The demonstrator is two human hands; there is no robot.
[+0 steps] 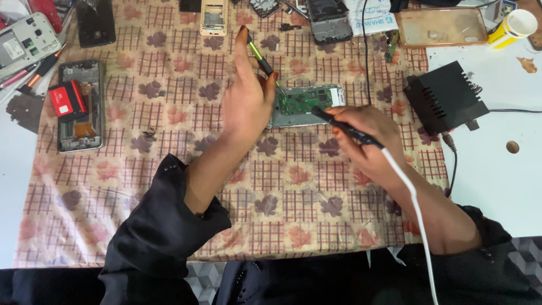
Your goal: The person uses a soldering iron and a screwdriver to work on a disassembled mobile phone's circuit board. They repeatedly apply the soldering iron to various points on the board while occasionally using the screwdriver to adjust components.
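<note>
An opened phone with a green circuit board (305, 101) lies on the patterned cloth (169, 169) in the middle. My left hand (245, 99) holds a thin black and yellow-green tool (261, 59) whose tip reaches the board's left end. My right hand (364, 138) grips a black soldering pen (344, 129) with a white cable (415, 209), its tip at the board's lower right edge.
A black box with vents (446, 96) sits right of the board, wired. A disassembled phone frame with a red part (79, 107) lies left. More phone parts (327, 20), a clear case (440, 27) and a yellow-and-white cup (514, 27) line the far edge.
</note>
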